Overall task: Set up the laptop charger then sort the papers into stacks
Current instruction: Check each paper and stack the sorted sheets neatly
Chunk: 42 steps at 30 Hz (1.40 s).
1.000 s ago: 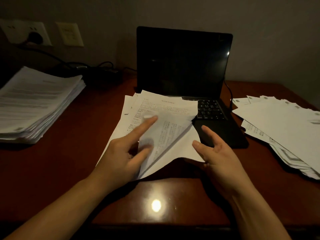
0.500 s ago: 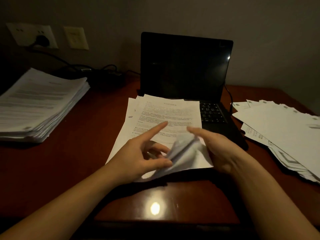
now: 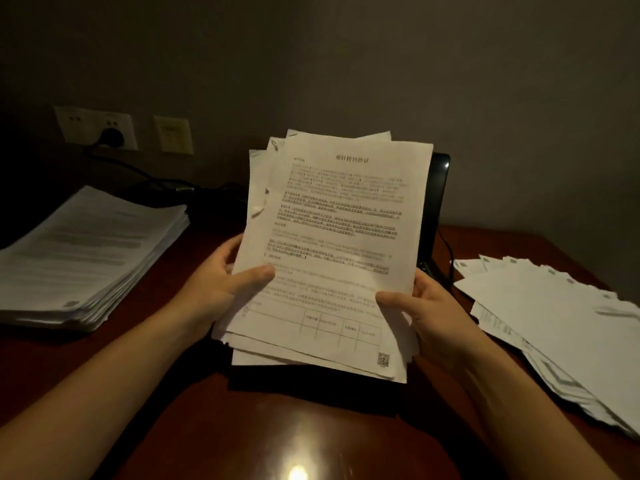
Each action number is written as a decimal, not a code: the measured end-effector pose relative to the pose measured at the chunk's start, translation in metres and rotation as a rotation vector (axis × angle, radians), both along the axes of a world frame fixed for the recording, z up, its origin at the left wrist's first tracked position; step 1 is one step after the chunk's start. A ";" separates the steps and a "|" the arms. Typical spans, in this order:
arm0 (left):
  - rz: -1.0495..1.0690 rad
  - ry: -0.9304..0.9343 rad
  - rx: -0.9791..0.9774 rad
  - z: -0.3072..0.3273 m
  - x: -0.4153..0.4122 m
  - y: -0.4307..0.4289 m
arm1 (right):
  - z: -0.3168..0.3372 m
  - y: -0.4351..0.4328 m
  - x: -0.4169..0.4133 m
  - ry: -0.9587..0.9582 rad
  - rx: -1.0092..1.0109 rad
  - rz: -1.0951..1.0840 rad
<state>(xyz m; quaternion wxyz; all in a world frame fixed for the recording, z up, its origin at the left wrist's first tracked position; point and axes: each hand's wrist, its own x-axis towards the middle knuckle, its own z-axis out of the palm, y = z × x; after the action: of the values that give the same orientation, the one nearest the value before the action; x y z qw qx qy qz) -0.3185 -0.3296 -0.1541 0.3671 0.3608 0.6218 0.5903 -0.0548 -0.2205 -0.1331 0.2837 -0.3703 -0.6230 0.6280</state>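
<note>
Our left hand [image 3: 221, 282] and right hand [image 3: 429, 306] each pinch a side edge of a loose sheaf of printed papers [image 3: 332, 237], held upright before the laptop [image 3: 438, 202]. On the desk [image 3: 138, 393], a thick stack [image 3: 86, 251] lies left and a fanned pile [image 3: 554, 323] right.

Matt paper sheets [image 3: 332, 237]; glossy wooden desk [image 3: 242, 427].

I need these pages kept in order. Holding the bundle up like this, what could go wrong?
The bundle is ragged, sheets jutting at top and bottom; the left hand and right hand grip only its lower sides, so loose pages might slip out. The fanned pile lies loosely spread near the right forearm, which might scatter it.
</note>
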 end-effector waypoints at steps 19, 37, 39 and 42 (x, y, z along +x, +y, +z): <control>0.077 0.189 0.312 0.020 0.023 -0.025 | -0.002 -0.035 -0.033 0.299 0.378 -0.266; 0.121 0.036 0.277 -0.023 0.030 -0.033 | -0.019 -0.052 -0.037 0.288 0.421 -0.258; 0.125 0.050 0.273 -0.018 0.029 -0.031 | -0.016 -0.051 -0.037 0.282 0.437 -0.257; 0.086 0.067 0.254 -0.013 0.026 -0.031 | -0.016 -0.049 -0.039 0.267 0.440 -0.250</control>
<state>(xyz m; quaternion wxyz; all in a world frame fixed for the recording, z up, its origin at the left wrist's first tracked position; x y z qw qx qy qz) -0.2923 -0.3605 -0.1673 0.2719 0.3968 0.5689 0.6670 -0.0934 -0.2699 -0.1494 0.5121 -0.2877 -0.6510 0.4809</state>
